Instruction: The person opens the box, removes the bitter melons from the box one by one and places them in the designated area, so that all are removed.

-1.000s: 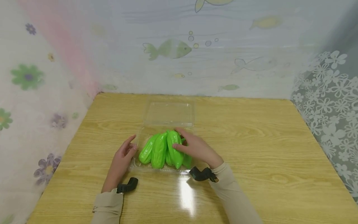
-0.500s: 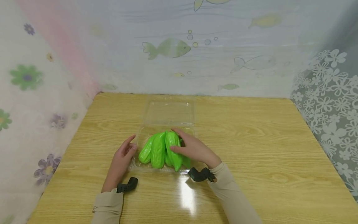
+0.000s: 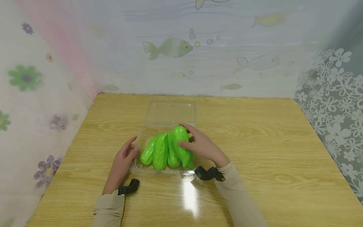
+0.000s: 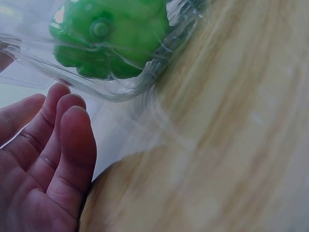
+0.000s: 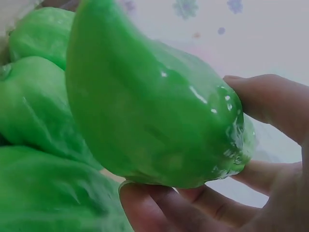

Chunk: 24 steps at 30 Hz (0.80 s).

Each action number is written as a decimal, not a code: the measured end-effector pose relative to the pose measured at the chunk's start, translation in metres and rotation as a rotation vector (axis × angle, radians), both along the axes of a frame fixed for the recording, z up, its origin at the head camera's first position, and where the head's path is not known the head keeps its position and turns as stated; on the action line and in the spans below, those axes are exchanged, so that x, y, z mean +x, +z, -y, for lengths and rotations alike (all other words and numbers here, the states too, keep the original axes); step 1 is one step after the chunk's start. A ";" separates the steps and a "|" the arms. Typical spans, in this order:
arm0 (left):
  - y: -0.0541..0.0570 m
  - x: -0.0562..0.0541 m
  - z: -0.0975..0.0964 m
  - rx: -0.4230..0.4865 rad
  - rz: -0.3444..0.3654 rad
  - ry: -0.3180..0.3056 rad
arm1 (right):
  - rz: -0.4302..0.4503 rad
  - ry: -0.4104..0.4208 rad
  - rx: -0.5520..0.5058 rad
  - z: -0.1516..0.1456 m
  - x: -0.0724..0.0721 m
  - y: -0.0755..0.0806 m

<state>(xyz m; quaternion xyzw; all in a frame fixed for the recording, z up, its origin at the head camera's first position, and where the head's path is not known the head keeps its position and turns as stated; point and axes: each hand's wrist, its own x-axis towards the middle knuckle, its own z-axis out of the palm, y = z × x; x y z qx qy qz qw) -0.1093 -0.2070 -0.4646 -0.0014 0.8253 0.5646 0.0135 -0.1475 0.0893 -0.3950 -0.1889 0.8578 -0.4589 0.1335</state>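
My right hand [image 3: 202, 146] grips a shiny green bitter melon [image 5: 145, 106] between thumb and fingers; its pointed end faces the camera in the right wrist view. It tilts over the right part of a clear plastic clamshell box [image 3: 137, 165]. Several similar bitter melons [image 3: 160, 153] lie side by side in the box. My left hand [image 3: 123, 160] stays beside the box's left wall with fingers relaxed and gently bent. In the left wrist view, its fingertips [image 4: 77, 133] are right at the clear wall, and a green melon [image 4: 130, 38] shows through the plastic.
The box's clear lid [image 3: 171, 113] lies folded back toward the far side. All of this rests on a wood-grain table [image 3: 255, 142]. Patterned curtains [image 3: 170, 72] with fish and flowers rise behind and at both sides. Each wrist carries a black camera mount [image 3: 129, 187].
My right hand has moved up and slightly right with the bitter melon, exposing more of the one beside it. The left hand has stayed by the box.
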 end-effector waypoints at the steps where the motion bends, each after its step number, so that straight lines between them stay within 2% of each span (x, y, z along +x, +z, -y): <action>1: 0.003 0.001 -0.001 0.000 0.001 0.000 | 0.003 -0.007 -0.008 -0.001 -0.001 -0.001; 8: 0.018 0.007 -0.008 -0.001 -0.018 -0.002 | 0.010 -0.044 -0.005 -0.010 -0.004 0.002; 21: 0.017 0.006 -0.008 -0.001 -0.022 -0.004 | 0.045 -0.115 -0.051 -0.034 -0.011 0.002; 24: 0.018 0.007 -0.008 -0.002 -0.027 -0.005 | 0.064 -0.118 -0.052 -0.036 -0.006 0.017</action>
